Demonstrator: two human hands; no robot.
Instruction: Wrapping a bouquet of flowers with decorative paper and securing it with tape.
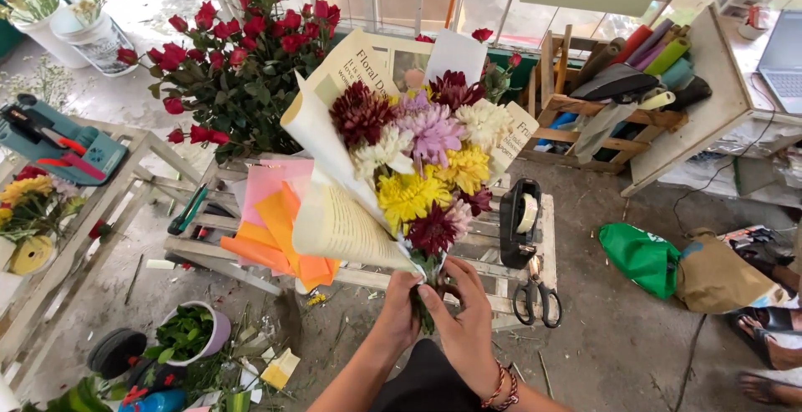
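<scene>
Both hands low centre | left hand (399,310) and right hand (462,322) closed around bouquet (409,161) stems | bouquet's long axis rises up-frame from both grips, tilted slightly left

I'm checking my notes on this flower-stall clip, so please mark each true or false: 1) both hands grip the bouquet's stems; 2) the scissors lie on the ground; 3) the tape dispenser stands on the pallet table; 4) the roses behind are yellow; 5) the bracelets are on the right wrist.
1) True: the left hand and right hand close around the stems of the bouquet, which is half wrapped in printed paper.
2) False: the scissors lie on the pallet table, near its edge.
3) True: the black tape dispenser stands there, just above the scissors.
4) False: the roses are red.
5) True: beaded bracelets circle the right wrist.
</scene>
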